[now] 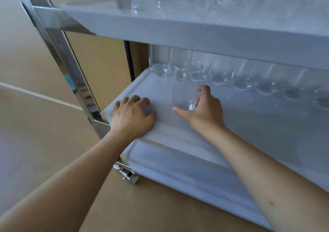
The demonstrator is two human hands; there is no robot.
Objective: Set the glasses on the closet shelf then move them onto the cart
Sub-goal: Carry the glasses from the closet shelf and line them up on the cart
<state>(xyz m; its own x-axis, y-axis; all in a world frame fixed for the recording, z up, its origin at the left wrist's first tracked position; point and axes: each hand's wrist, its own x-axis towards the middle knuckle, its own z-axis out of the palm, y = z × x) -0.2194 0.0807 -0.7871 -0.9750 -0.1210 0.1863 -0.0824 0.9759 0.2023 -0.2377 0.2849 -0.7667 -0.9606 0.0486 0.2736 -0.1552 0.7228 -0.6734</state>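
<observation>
I see clear glossy glasses [220, 73], smooth white semi-gloss shelves [249, 125], and a polished mirror-like metal frame [58, 41].

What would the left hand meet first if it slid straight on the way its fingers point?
Probably the glasses at the back-left corner of the middle shelf; the left hand lies on bare shelf before them, though depth is unclear.

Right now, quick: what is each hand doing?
Left hand: holds nothing, fingers bent, resting on the middle cart shelf.
Right hand: grips a clear glass standing on that shelf.
</observation>
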